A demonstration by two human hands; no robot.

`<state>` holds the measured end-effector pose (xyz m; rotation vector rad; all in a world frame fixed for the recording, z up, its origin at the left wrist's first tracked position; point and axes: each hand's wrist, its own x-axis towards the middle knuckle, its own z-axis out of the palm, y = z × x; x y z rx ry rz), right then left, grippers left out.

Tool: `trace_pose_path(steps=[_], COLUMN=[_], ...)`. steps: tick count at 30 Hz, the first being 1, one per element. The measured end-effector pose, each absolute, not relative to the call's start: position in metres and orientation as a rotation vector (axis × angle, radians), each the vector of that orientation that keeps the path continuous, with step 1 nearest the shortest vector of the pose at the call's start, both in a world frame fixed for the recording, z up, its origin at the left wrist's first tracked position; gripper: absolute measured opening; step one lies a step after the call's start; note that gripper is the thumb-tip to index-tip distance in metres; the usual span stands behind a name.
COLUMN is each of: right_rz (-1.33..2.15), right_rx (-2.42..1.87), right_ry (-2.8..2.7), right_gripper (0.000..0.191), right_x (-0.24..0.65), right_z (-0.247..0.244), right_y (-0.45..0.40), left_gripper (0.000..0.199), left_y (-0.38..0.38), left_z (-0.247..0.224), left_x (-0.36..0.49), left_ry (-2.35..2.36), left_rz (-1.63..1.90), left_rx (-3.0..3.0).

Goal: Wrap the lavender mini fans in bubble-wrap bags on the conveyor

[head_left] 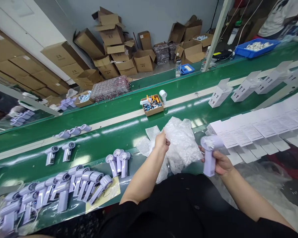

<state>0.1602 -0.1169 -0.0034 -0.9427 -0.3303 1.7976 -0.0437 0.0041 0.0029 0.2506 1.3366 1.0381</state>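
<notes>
My right hand [223, 163] grips the handle of a lavender handheld fan [209, 158], held upright in front of my body on the right. My left hand [162, 141] is closed on the edge of a clear bubble-wrap bag [182, 140] from a crumpled pile on the green bench. The fan's head is close to the right side of this pile. Left of my left forearm, three lavender fans [118, 160] stand grouped together. Farther left, many similar fans [84, 181] are crowded along the bench edge, several of them on a yellowish sheet [115, 188].
A small carton [154, 110] of loose parts sits on the green conveyor [124, 130], beside a white fan [163, 95]. White boxes [219, 94] stand at the right, above a row of open white boxes with leaflets [260, 129]. Brown cartons [144, 61] are stacked behind.
</notes>
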Motion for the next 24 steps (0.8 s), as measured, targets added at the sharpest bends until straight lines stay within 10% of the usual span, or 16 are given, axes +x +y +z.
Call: trace_pose_path(steps=[11,15,24], right_rz=[1.709,1.81,1.718], right_rx=[-1.103,-1.091,-1.294], right_ry=[-0.384,-0.447,-0.557], right_gripper=[0.028,0.024,0.035], right_x=[0.153,0.151,0.178], right_z=[0.022,0.031,0.047], right_y=[-0.111,-0.1,-0.093], left_gripper=[0.027,0.017,0.034], left_y=[-0.028,-0.059,-0.044], left_z=[0.026,0.052,0.054], left_x=[-0.057,-0.054,-0.068], left_ry=[1.498,0.966,0.867], left_rz=[1.453,0.765,0.519], left_rx=[1.431,2.297,1.047])
